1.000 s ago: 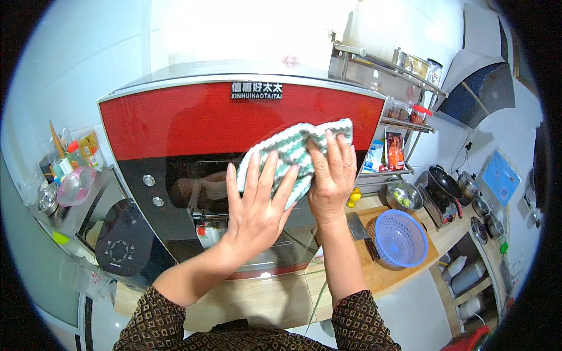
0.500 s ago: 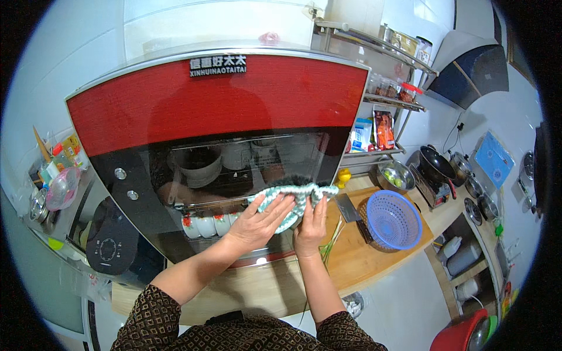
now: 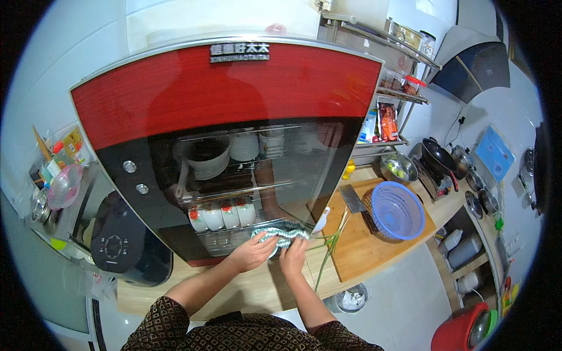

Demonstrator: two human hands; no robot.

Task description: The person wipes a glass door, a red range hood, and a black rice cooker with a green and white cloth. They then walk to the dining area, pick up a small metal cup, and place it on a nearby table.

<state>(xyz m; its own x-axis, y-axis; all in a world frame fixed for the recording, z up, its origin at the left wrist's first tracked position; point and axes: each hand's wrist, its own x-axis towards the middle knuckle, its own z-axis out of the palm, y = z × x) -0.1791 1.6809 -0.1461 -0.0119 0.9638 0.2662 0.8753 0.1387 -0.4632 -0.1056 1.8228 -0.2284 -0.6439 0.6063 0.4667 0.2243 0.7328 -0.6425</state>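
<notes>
A green-and-white striped cloth [image 3: 282, 235] is bunched between my two hands, against the lower part of a cabinet's dark glass door [image 3: 304, 175]. My left hand [image 3: 253, 254] is closed on the cloth's left side. Gripping its right side is my right hand [image 3: 293, 257], fingers bent. The cabinet has a red upper panel [image 3: 234, 93]. Through the glass show a pot [image 3: 209, 164] and several flower-patterned white bowls [image 3: 213, 217]. Right of my right hand lie long green stalks [image 3: 331, 245], which reach over the edge of a wooden cutting board [image 3: 357, 260].
On the board are a cleaver [image 3: 353, 200] and a blue plastic basket [image 3: 398, 210]. A black rounded appliance [image 3: 126, 245] stands left of the cabinet. Farther right are a metal bowl [image 3: 399, 167] and a wok [image 3: 438, 155] on a burner. A bin [image 3: 353, 299] stands below the counter.
Both hands have moved down the glass with the cloth, to near the door's lower edge. The cloth is more bunched. The bowls behind the glass now show more fully.
</notes>
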